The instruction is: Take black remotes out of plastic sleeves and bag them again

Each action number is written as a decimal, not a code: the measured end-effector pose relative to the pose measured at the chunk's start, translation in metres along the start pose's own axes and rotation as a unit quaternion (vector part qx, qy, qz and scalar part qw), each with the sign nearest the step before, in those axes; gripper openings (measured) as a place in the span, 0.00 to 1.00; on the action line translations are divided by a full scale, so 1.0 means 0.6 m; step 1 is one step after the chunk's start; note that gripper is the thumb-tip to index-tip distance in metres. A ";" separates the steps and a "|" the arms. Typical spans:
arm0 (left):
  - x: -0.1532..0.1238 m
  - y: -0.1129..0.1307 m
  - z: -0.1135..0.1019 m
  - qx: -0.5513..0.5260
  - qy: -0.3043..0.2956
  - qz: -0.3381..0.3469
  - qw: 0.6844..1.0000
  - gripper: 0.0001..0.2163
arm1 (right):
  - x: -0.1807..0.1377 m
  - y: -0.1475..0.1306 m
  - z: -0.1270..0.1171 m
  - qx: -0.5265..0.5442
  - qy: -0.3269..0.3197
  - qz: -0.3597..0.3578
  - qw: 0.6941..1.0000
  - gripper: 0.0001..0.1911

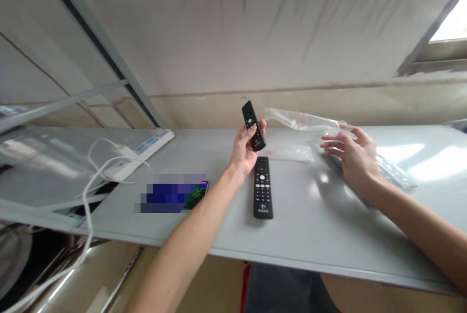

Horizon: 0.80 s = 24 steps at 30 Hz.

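Above the grey desk [310, 235], a slim black remote [249, 114] is held tilted by the left hand [245, 152], its fingers wrapped around the lower half. Should that grip be loosened, the smooth casing could slip and the second remote [263, 201], laid flat below, might be struck. The right hand [359, 157] is placed over crinkled clear plastic [396, 172], fingers loosely parted; whether any film is pinched cannot be told. Farther left, a flat lit screen [197, 196], a long white power strip [148, 145] and a curling cable [86, 206] are seen.
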<state>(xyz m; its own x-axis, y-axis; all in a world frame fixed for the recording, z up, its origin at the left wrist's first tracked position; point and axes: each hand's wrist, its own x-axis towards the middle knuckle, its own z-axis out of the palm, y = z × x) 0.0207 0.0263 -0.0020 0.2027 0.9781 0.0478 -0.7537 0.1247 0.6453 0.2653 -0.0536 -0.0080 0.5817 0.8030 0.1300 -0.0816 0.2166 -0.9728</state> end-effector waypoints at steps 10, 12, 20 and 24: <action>0.003 0.003 -0.011 -0.004 0.009 -0.028 1.000 0.21 | -0.024 0.010 0.018 -0.074 -0.086 0.008 0.994 0.17; 0.006 0.002 -0.012 -0.016 0.040 -0.024 0.999 0.20 | -0.035 0.006 0.022 -0.070 -0.113 0.008 0.991 0.19; 0.009 -0.009 -0.018 0.034 0.029 -0.020 0.999 0.17 | -0.044 0.009 0.023 -0.130 -0.178 0.019 0.975 0.26; 0.013 -0.014 -0.022 0.073 0.045 -0.023 0.996 0.18 | -0.031 0.014 0.021 -0.190 -0.166 -0.040 0.967 0.22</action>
<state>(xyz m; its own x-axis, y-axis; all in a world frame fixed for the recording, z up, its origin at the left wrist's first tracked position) 0.0207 0.0350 -0.0171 0.1730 0.9837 -0.0490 -0.6444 0.1506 0.7497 0.2435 -0.0595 -0.0162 0.2774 0.9397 0.2002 0.2929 0.1157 -0.9491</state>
